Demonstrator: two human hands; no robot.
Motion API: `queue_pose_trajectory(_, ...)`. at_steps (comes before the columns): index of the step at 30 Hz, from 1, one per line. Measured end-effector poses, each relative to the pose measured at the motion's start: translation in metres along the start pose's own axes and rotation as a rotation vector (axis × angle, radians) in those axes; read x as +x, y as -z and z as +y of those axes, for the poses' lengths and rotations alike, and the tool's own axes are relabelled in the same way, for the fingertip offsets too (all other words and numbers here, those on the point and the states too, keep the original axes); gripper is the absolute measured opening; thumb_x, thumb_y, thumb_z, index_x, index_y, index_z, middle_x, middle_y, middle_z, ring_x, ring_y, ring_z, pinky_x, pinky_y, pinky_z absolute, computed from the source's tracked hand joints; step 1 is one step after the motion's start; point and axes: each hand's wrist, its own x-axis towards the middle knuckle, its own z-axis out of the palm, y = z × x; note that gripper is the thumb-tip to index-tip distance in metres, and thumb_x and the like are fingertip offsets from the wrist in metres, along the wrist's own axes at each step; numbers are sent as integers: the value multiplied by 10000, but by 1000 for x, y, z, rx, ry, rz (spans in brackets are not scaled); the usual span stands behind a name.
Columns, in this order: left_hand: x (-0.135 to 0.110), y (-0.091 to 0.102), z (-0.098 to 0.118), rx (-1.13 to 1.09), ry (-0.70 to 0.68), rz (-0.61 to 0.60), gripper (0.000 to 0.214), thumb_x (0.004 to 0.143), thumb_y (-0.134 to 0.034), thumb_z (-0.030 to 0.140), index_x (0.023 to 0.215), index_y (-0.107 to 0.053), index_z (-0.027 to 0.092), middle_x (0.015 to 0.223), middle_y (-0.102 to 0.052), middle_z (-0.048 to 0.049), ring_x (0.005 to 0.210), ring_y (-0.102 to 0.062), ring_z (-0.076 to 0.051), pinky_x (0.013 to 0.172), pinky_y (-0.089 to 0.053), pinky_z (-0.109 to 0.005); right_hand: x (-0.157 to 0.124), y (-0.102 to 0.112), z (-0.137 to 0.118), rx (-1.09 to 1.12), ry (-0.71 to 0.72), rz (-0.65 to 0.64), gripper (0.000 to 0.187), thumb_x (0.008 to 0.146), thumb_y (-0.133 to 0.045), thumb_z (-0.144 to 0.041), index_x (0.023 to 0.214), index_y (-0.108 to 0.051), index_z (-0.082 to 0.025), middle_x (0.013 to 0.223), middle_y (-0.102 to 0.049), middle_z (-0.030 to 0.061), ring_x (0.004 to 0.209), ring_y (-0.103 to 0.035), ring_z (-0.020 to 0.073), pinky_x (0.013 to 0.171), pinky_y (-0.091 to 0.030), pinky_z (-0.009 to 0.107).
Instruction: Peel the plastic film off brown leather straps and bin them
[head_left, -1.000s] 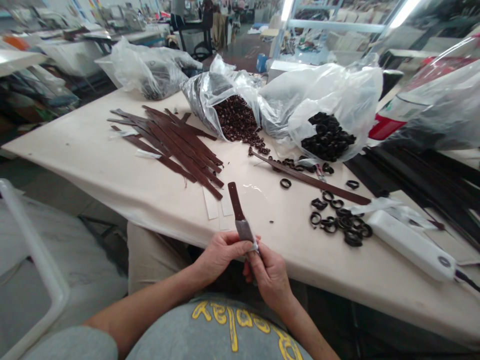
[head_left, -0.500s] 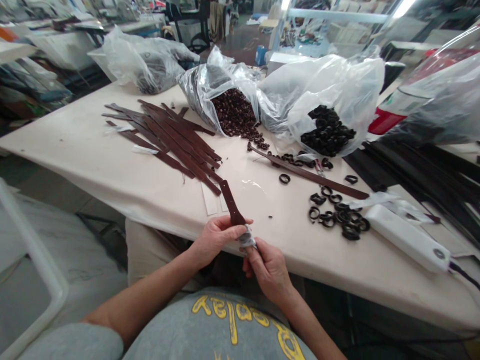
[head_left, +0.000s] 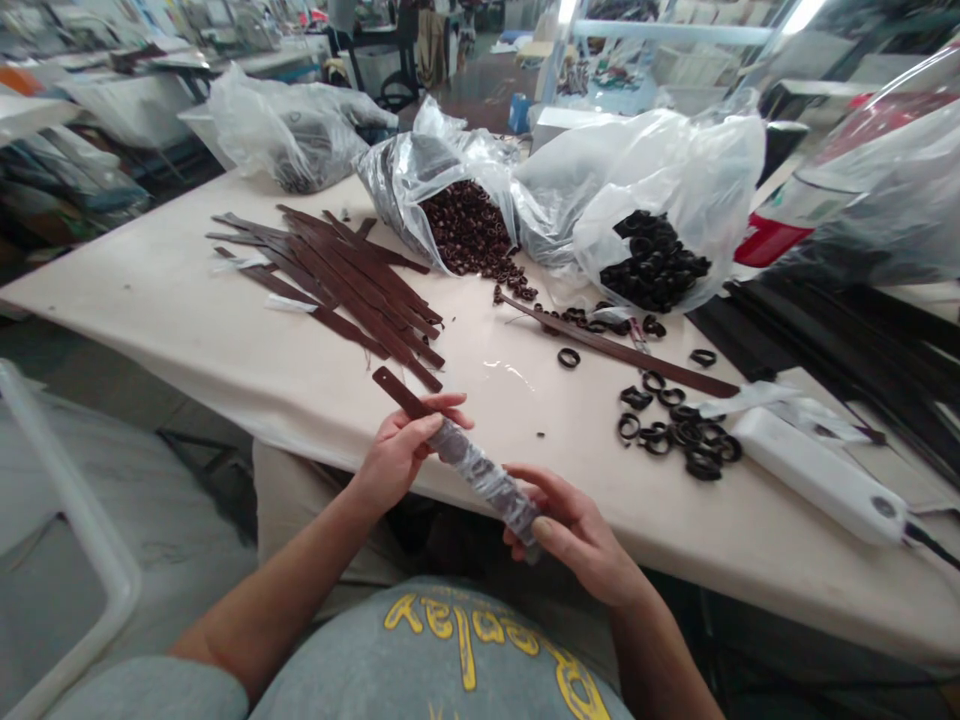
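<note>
Between both hands, over the table's front edge, I hold a dark brown leather strap (head_left: 401, 391) slanting down to the right. Crinkled clear plastic wrap (head_left: 481, 474) covers its lower length; the bare upper end has a small hole. My left hand (head_left: 397, 450) pinches the strap where the plastic begins, thumb on top. My right hand (head_left: 566, 530) grips the wrapped lower end between thumb and fingers. Beyond my left hand lies a pile of similar brown straps (head_left: 337, 270). One more brown strap (head_left: 622, 350) lies apart, right of the middle.
Plastic bags spill small brown loops (head_left: 469, 225) and black loops (head_left: 652, 262) at the back. Loose black rings (head_left: 679, 430) lie at right beside a white corded device (head_left: 814, 475). Black strips (head_left: 847, 350) lie at far right; another filled bag (head_left: 292, 125) stands back left.
The plastic wrap was bunched between my hands; now it stretches along the strap's lower length. My left hand moved left and slightly up, my right hand to the right, and the strap tilted more.
</note>
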Motion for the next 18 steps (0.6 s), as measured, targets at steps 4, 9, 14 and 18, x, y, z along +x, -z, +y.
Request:
queue_pose_trajectory(4, 2, 2, -6, -62, 43, 121, 366, 738, -692, 185, 1104, -709, 173, 968, -743, -60, 611, -568, -88, 521, -451, -186, -13, 10, 4, 280, -31, 109, 531, 848, -628, -617, 1229, -578, -252, 872, -730, 67, 578, -671, 178, 532, -518, 278)
queue_pose_trajectory(9, 3, 0, -10, -89, 23, 182, 410, 715, -685, 144, 1125, -674, 151, 767, -704, -5, 561, -543, -83, 463, -432, -168, -18, 9, 8, 532, -101, 53, 430, 836, -578, -654, 908, -607, -231, 553, -644, 10, 348, -553, 146, 345, -395, 208)
queue_pose_trajectory(14, 6, 4, -9, -165, 29, 175, 436, 715, -684, 120, 1150, -655, 139, 713, -678, 7, 589, -566, -87, 501, -458, -165, -14, 8, 4, 609, -81, 128, 411, 858, -538, -631, 918, -624, -234, 476, -574, -23, 294, -467, 117, 327, -352, 194)
queue_pose_trajectory(18, 5, 3, -15, -196, 110, 186, 395, 760, -711, 181, 1147, -643, 137, 756, -692, -4, 609, -617, -96, 563, -516, -188, 2, 10, -9, 682, 17, 312, 357, 909, -503, -537, 1072, -674, -269, 761, -716, 18, 560, -645, 128, 513, -512, 220)
